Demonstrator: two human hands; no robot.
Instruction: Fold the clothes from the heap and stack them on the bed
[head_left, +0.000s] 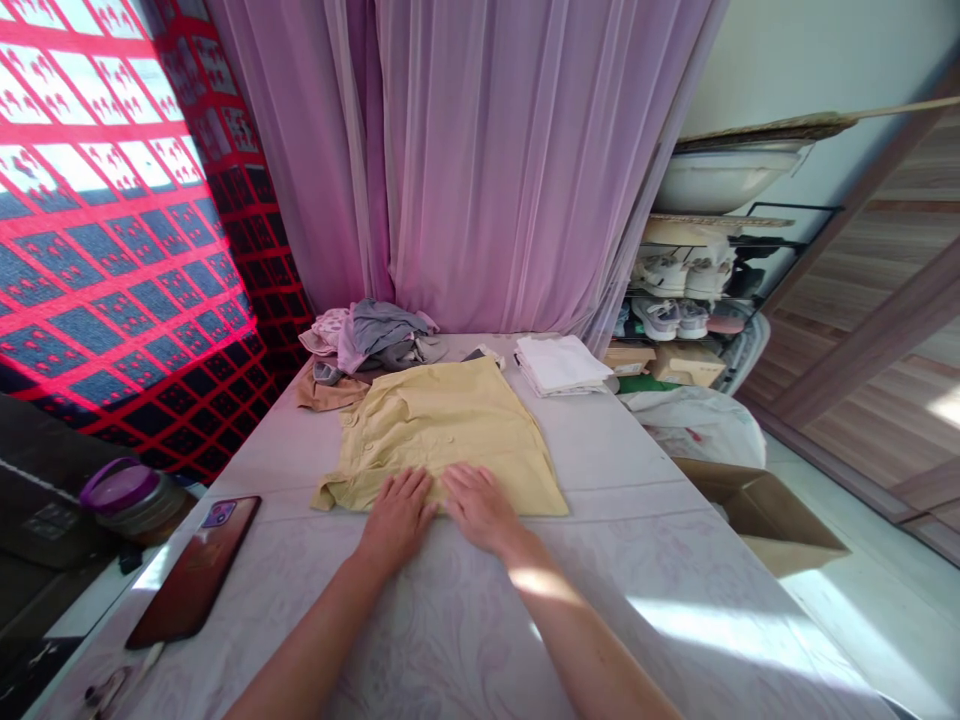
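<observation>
A yellow buttoned garment point(450, 410), shaped like a skirt, lies spread on the table point(600, 590). Several buttons show along its left part, where the cloth is creased, and its lower left corner is bunched. Both palms press on its near edge. My left hand point(401, 510) lies flat there, left of the middle, with fingers stretched forward. Close beside it on the right, my right hand point(480, 505) rests on the cloth with its fingers extended and angled inward. Neither hand grips anything.
Crumpled clothes point(382, 335) are heaped at the back left, and folded white cloths point(562, 365) are stacked at the back right. A phone point(199, 570) with a cable lies at the left edge. A cardboard box point(780, 515) and a shoe rack point(675, 300) stand right of the table.
</observation>
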